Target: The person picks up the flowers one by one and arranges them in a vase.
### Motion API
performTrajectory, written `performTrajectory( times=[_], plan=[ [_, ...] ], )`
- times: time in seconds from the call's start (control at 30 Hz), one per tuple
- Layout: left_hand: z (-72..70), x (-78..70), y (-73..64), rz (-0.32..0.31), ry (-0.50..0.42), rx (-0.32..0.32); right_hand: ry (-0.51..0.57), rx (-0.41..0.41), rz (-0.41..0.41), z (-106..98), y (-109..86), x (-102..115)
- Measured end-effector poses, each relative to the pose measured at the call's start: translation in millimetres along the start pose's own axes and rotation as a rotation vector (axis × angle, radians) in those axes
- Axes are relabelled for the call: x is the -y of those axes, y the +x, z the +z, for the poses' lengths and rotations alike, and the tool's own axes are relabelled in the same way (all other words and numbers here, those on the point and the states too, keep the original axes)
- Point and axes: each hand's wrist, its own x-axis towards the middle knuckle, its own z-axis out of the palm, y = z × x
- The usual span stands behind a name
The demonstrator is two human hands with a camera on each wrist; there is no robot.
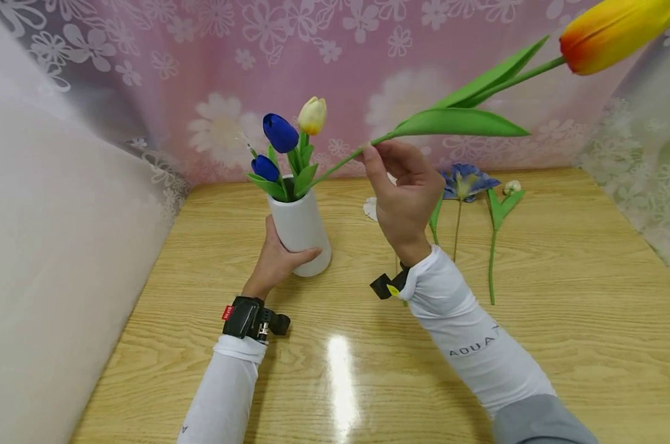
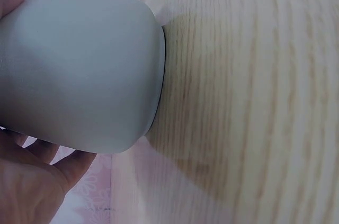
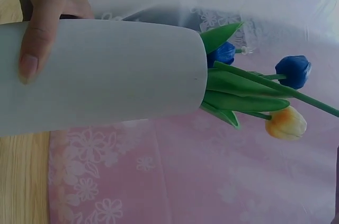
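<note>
My left hand [image 1: 279,259] grips the lower part of a white vase [image 1: 298,225], its thumb across the front. The left wrist view shows fingers [image 2: 74,168] curled along the vase's side. Two blue tulips [image 1: 280,132] and a cream tulip [image 1: 313,116] with green leaves stand in the vase. With thumb and fingers, my right hand [image 1: 407,191] pinches the stem of a yellow-and-red tulip [image 1: 618,37]. This tulip slants up to the right, its lower stem end at the vase mouth. Whether the end is inside the mouth, I cannot tell.
On the wooden table [image 1: 401,382], right of the vase, lie a blue open-petalled flower [image 1: 468,183], a small white bud flower [image 1: 511,188] and a white flower [image 1: 371,208] partly behind my right hand. A pink floral cloth [image 1: 335,80] hangs along the back.
</note>
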Motion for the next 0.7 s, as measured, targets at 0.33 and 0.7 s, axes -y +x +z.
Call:
performTrajectory(
  times=[0.33,0.7],
  plan=[
    [1.2,0.1,1.8,0.013,-0.009,0.000,-0.141,0.146,0.038,6,-7.0,-9],
    [2.0,1.8,1.1,-0.007,-0.005,-0.011,-0.334,0.371,0.061,13,-15.2,-14]
  ],
)
